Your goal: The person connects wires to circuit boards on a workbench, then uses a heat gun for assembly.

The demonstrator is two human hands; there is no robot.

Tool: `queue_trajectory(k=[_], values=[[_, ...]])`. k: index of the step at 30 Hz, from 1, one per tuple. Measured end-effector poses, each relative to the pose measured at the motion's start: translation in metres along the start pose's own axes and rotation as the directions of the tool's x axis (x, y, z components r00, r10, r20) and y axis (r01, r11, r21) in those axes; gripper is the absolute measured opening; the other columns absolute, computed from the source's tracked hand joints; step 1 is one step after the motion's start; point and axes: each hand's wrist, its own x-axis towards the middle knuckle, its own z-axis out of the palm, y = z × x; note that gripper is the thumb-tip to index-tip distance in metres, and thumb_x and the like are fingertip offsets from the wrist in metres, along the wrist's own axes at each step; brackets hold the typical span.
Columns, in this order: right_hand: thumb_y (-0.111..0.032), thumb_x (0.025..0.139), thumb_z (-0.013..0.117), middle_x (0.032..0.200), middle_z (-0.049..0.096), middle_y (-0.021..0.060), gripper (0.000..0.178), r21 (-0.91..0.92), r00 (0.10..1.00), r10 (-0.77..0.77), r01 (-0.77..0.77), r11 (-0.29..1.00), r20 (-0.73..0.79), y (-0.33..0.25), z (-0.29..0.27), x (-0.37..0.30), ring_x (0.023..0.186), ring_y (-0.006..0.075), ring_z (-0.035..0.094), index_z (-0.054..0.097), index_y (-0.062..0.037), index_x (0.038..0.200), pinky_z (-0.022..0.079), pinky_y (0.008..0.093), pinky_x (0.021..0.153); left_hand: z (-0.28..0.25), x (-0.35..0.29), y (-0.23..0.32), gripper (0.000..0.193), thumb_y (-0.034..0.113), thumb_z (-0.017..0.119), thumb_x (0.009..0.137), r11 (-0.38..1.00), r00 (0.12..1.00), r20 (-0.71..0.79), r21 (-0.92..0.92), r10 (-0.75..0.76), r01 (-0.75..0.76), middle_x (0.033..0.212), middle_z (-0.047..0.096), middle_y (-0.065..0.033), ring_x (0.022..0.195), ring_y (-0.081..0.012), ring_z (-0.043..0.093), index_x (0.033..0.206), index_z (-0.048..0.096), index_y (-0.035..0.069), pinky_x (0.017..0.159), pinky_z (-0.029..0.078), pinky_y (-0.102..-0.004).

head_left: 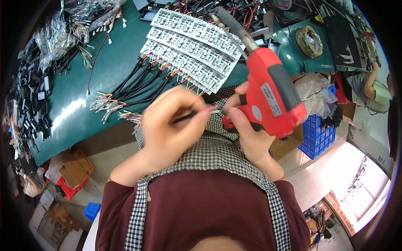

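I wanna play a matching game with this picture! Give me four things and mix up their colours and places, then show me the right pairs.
Things:
1. gun-shaped tool
2. circuit boards
3. latticed crate
4. apron

Colours and places:
A. blue, toward the right side of the picture
B. black-and-white checks, worn over a dark red top
C. red with dark grey parts, in the right hand
D. mostly white, on the green table

Right pairs: 1-C, 2-D, 3-A, 4-B
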Motion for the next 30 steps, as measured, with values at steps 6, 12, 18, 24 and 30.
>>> queue_trajectory(k=[6, 12, 18, 24, 30], values=[[-0.007, 0.082, 0.058, 0.104, 0.053, 0.0149, 0.042, 0.064, 0.995, -0.015, 0.022, 0.998, -0.096, 0.011, -0.029, -0.021, 0.073, 0.0176, 0.059, 0.042, 0.0064, 0.118, 0.048, 0.0265, 0.062, -0.013, -0.003, -0.007, 0.029, -0.003, 0.069, 0.064, 0.331, 0.744, 0.29, 0.757, 0.602, -0.563, 0.079, 0.056, -0.0104, 0.055, -0.0164, 0.053, 0.092, 0.062, -0.006, 0.045, 0.044, -0.0249], [-0.012, 0.081, 0.052, 0.093, 0.058, 0.0092, 0.044, 0.025, 0.991, 0.095, -0.098, 0.995, 0.091, 0.017, -0.057, -0.052, 0.075, 0.0114, 0.053, 0.045, 0.001, 0.122, 0.043, 0.0239, 0.067, -0.001, 0.001, -0.082, 0.026, 0.005, 0.063, 0.063, 0.263, 0.781, 0.227, 0.856, 0.582, -0.445, 0.074, 0.049, -0.0049, 0.058, -0.0141, 0.049, 0.088, 0.062, -0.002, 0.044, 0.038, -0.0233], [-0.041, 0.08, 0.066, 0.093, 0.059, 0.0089, 0.051, -0.13, 0.983, 0.169, -0.177, 0.975, -0.07, 0.024, -0.056, -0.065, 0.065, 0.0176, 0.054, 0.054, 0.0038, 0.101, 0.041, 0.03, 0.06, 0.007, 0.005, -0.086, 0.016, 0.006, 0.064, 0.067, 0.29, 0.821, 0.167, 0.882, 0.546, -0.372, 0.074, 0.048, -0.002, 0.059, -0.0129, 0.049, 0.083, 0.06, 0.002, 0.043, 0.037, -0.0225], [-0.047, 0.079, 0.063, 0.076, 0.065, 0.0025, 0.042, -0.317, 0.99, 0.133, -0.143, 0.937, -0.054, 0.03, -0.059, -0.066, 0.078, 0.024, 0.06, 0.066, -0.0052, 0.083, 0.046, 0.0376, 0.077, 0.008, 0.004, -0.083, 0.013, 0.006, 0.064, 0.067, 0.289, 0.845, 0.154, 0.896, 0.513, -0.338, 0.074, 0.048, -0.0008, 0.058, -0.0117, 0.048, 0.079, 0.059, 0.004, 0.043, 0.037, -0.022], [-0.044, 0.081, 0.063, 0.082, 0.066, 0.0063, 0.041, -0.376, 0.99, 0.138, -0.114, 0.92, 0.037, 0.044, -0.072, -0.074, 0.087, 0.0291, 0.063, 0.066, -0.0038, 0.087, 0.045, 0.041, 0.089, 0.008, 0.003, -0.082, 0.014, 0.006, 0.062, 0.066, 0.293, 0.866, 0.151, 0.902, 0.476, -0.318, 0.076, 0.049, -0.0011, 0.06, -0.0118, 0.05, 0.079, 0.058, 0.005, 0.044, 0.039, -0.0218]])
